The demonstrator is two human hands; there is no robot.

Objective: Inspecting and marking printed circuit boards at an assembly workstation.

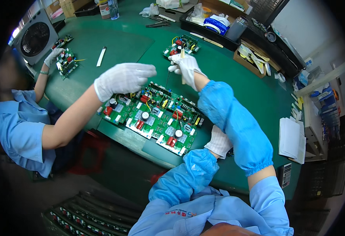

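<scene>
Table (255, 102) lies open rightward; a co-worker's hand (125, 78) crowds the boards (162, 122).

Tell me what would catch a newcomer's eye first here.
Probably the bright blue sleeve covers on the person's forearms, at the lower middle and right of centre. Next, the cluster of green circuit boards, dotted with red parts, on the green table at the picture's middle. Then a co-worker's white-gloved hand, held above those boards from the left, near the person's gloved right hand, which holds a thin pale stick.
</scene>
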